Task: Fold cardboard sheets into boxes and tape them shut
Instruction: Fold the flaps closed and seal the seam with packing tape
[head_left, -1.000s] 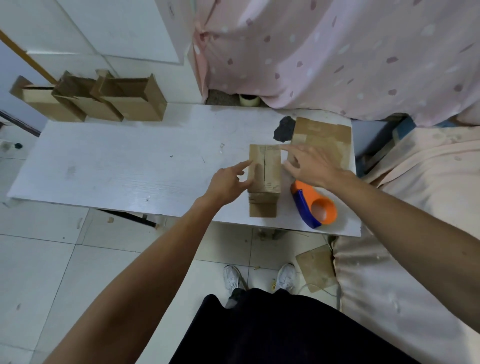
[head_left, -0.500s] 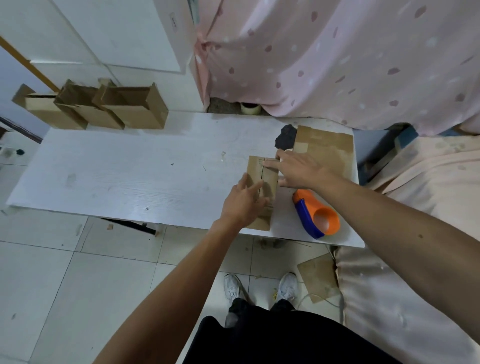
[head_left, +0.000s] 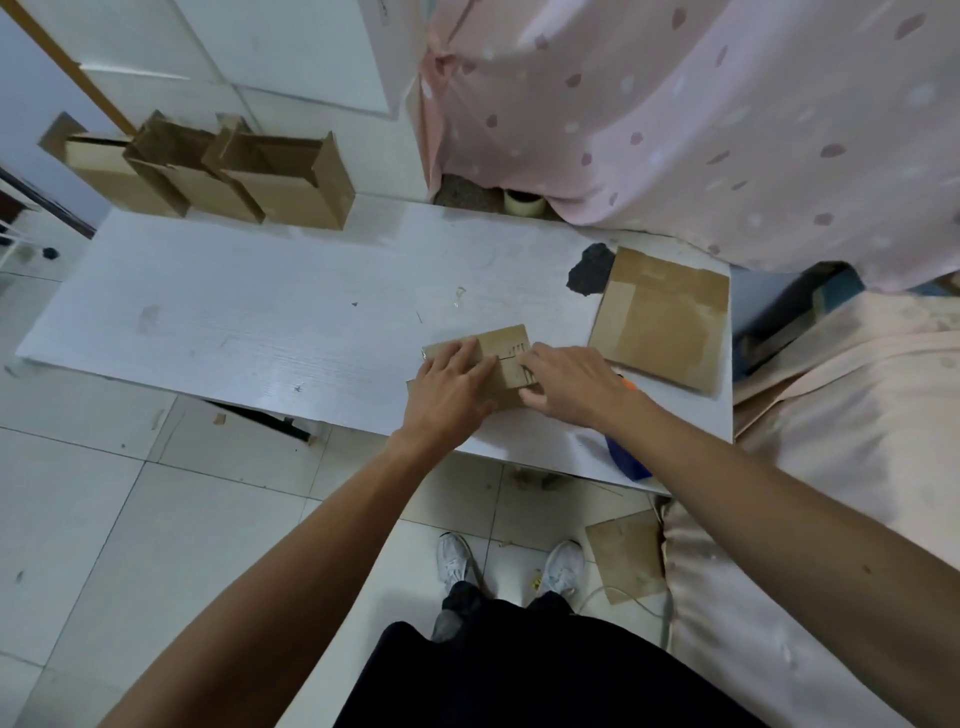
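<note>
Box (head_left: 501, 340) lies crosswise near the counter's (head_left: 234, 322) front edge; a second ago it pointed away from the person. Left hand (head_left: 452, 387) has moved from its side onto the top, spread flat and pressing. Right hand (head_left: 571, 387) covers the right end; I cannot tell whether it pinches. The flaps seem held shut for taping, and the dispenser (head_left: 629, 462) sits under the right forearm.
</note>
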